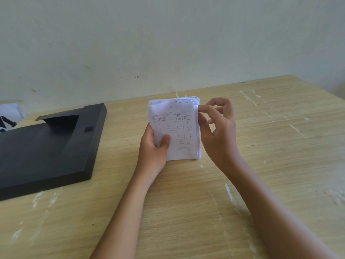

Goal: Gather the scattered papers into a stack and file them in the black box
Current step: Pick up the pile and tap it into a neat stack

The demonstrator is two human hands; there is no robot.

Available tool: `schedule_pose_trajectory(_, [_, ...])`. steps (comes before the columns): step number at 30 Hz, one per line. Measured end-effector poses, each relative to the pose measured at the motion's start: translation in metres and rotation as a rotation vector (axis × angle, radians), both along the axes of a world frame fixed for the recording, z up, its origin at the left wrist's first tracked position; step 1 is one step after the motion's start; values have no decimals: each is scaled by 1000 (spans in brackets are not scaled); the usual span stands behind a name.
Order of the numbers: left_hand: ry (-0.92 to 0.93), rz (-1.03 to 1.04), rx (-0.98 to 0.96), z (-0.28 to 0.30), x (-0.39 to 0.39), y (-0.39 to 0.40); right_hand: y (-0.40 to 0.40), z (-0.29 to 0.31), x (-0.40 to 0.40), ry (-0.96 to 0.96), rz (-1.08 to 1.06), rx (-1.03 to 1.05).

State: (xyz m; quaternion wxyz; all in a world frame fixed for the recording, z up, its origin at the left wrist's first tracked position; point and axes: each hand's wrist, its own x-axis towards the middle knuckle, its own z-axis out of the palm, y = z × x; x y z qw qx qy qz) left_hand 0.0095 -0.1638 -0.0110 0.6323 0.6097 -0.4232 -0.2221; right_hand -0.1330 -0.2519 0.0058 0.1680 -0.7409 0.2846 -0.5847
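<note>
A stack of white papers (177,128), the front sheet a lined form with handwriting, stands upright on its lower edge on the wooden table (205,202). My left hand (155,148) grips its lower left side, thumb across the front. My right hand (218,128) touches the stack's right edge with thumb and fingertips, the other fingers spread. The black box (50,146) lies flat to the left, its lid shut with an angled flap and a small clasp on top.
A pale wall rises behind the table's far edge. A white bag with black markings (9,116) sits at the far left behind the box. The table's right corner lies at the upper right.
</note>
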Motion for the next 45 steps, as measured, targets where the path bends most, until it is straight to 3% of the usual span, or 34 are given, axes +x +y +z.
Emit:
schedule_pose_trajectory(8, [16, -28, 14, 2, 0, 2, 7, 10, -4, -165, 30, 86])
schedule_pose_trajectory(12, [26, -28, 20, 2, 0, 1, 10, 12, -2, -265, 137, 303])
schedule_pose_trajectory(19, [35, -21, 11, 2, -2, 0, 13, 15, 5, -327, 146, 425])
schedule_pose_trajectory(23, [3, 71, 0, 2, -8, 0, 11, 18, 5, -473, 290, 707])
schedule_pose_trajectory(25, [-11, 129, -21, 3, -11, -2, 10, 15, 1, -295, 377, 695])
schedule_pose_trajectory(27, [-69, 182, -52, 3, -13, -2, 14, 8, 1, -55, 381, 543])
schedule_pose_trajectory(31, [-203, 321, -99, 6, -19, 4, 20, 1, 14, -124, 360, 444])
schedule_pose_trajectory(33, [-216, 287, -76, 4, -21, 3, 18, -5, 17, -121, 311, 466])
schedule_pose_trajectory(37, [-222, 197, 74, -4, -23, -5, 8, -18, 17, 60, 313, 568])
schedule_pose_trajectory(45, [-203, 172, 186, 0, -17, -2, 5, -17, 15, 87, 233, 595])
